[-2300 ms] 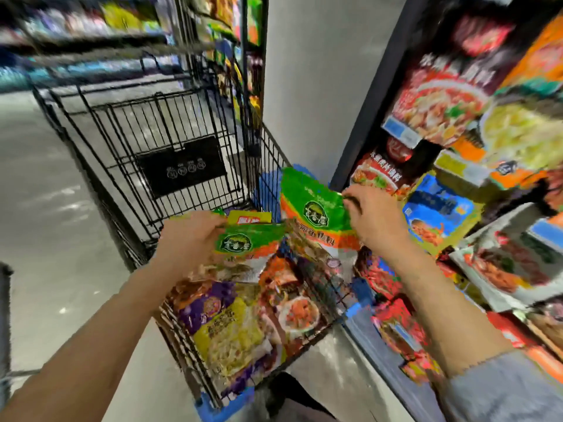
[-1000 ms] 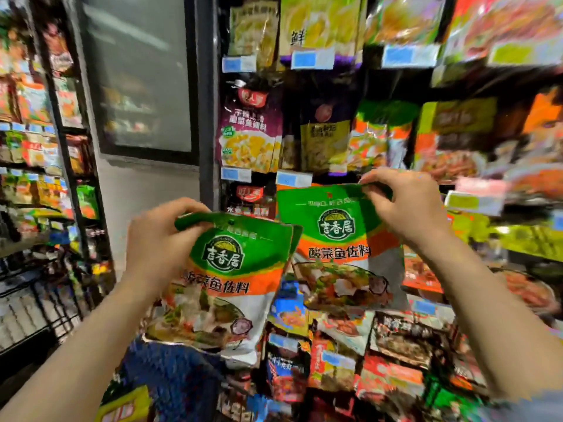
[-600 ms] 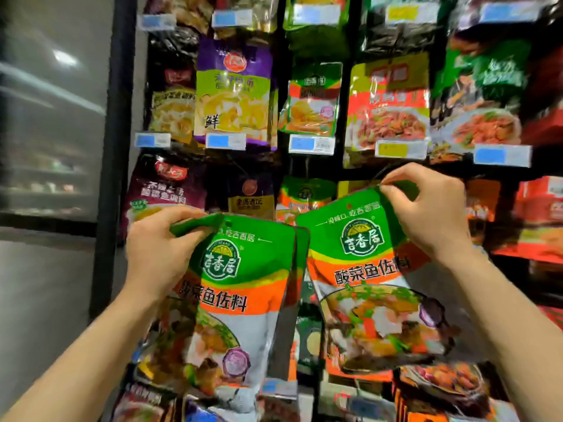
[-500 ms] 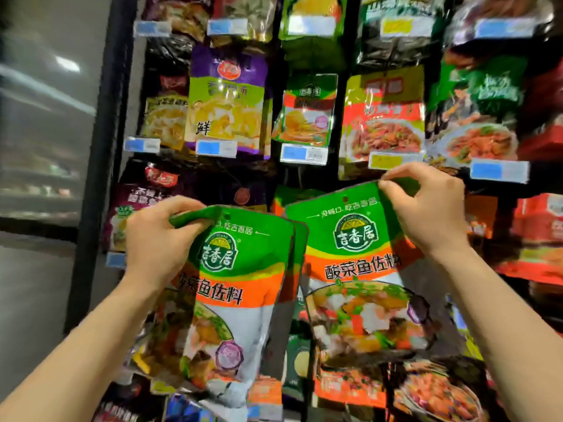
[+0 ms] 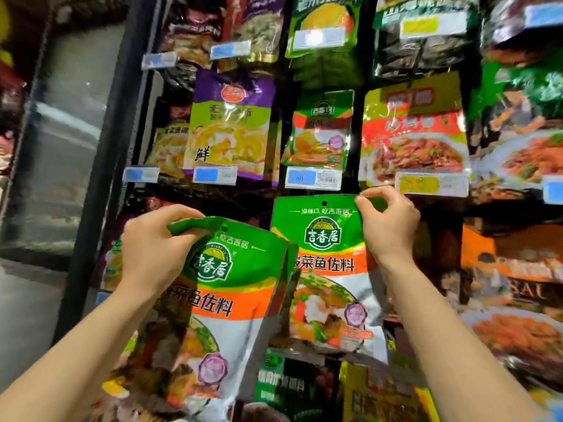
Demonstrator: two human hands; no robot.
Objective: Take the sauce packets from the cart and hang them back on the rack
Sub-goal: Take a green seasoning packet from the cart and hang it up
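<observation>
Right hand (image 5: 388, 226) pinches upright packet (image 5: 329, 269) top; left hand (image 5: 152, 254) grips tilted stack (image 5: 225, 300).

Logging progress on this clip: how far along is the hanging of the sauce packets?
Done: nothing visibly rehung yet. In hand: the right hand pinches one green packet by its top corner, raised toward the rack; the left hand grips more green packets lower down. Left: hooking each by its punched hole. The cart is out of view.

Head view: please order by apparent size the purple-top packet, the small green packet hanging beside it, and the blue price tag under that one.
1. purple-top packet
2. small green packet
3. blue price tag
</observation>
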